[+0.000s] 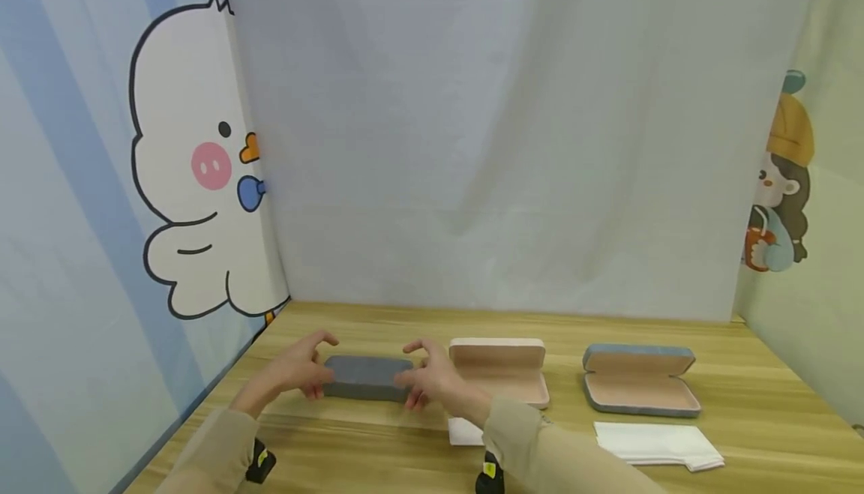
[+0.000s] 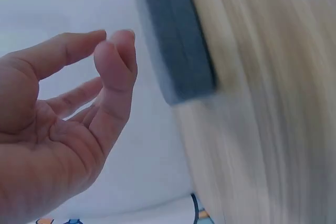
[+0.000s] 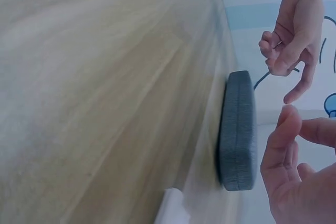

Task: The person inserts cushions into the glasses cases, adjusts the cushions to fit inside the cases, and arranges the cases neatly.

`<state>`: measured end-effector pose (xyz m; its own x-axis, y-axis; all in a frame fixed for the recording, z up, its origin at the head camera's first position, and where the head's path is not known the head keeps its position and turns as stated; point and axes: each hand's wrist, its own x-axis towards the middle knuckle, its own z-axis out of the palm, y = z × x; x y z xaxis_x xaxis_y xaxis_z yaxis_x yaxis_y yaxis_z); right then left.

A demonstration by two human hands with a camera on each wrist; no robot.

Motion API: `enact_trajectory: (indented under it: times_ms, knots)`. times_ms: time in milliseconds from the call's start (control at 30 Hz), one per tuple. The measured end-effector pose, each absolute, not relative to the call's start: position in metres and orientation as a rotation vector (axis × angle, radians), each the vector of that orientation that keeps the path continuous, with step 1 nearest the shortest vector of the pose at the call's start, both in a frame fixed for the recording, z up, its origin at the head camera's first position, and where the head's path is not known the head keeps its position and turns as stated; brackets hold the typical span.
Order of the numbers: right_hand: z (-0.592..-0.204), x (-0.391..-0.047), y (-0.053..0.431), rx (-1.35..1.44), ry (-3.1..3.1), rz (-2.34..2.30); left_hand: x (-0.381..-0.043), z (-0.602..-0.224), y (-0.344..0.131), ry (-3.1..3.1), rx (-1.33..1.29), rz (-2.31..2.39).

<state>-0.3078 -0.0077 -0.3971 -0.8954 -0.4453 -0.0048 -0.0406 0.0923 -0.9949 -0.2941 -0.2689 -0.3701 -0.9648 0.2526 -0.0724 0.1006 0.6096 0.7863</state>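
Note:
A closed grey-blue glasses case (image 1: 367,378) lies on the wooden table, left of two open ones. My left hand (image 1: 297,368) is by its left end, fingers bent and loosely spread. At the right end is my right hand (image 1: 435,375), its index finger reaching out. In the left wrist view, a gap separates the left hand (image 2: 79,108) from the case (image 2: 181,35). The right wrist view has the right hand (image 3: 294,171) beside the case (image 3: 237,132), holding nothing.
An open white glasses case (image 1: 498,366) stands to the right, partly behind my right forearm. Farther right is an open blue glasses case (image 1: 641,381). Folded white cloths (image 1: 655,445) lie in front. A grey curtain (image 1: 499,134) closes off the table's back (image 1: 405,314).

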Motion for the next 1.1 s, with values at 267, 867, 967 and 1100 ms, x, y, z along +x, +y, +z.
enact_trajectory:
  times_ms: [267, 867, 967, 1100]
  knots:
    - [-0.382, -0.302, 0.006, -0.522, 1.986, -1.902, -0.287, -0.351, -0.242, 2.462, 0.341, 1.506]
    - [-0.372, -0.296, 0.062, -0.525, 1.978, -1.925, -0.270, -0.349, -0.186, 2.345, 0.398, 1.662]
    - [-0.371, -0.294, 0.073, -0.516, 1.984, -1.927, -0.267, -0.350, -0.177, 2.329, 0.410, 1.661]
    - [-0.370, -0.292, 0.089, -0.494, 1.991, -1.935, -0.265, -0.352, -0.166, 2.314, 0.422, 1.642]
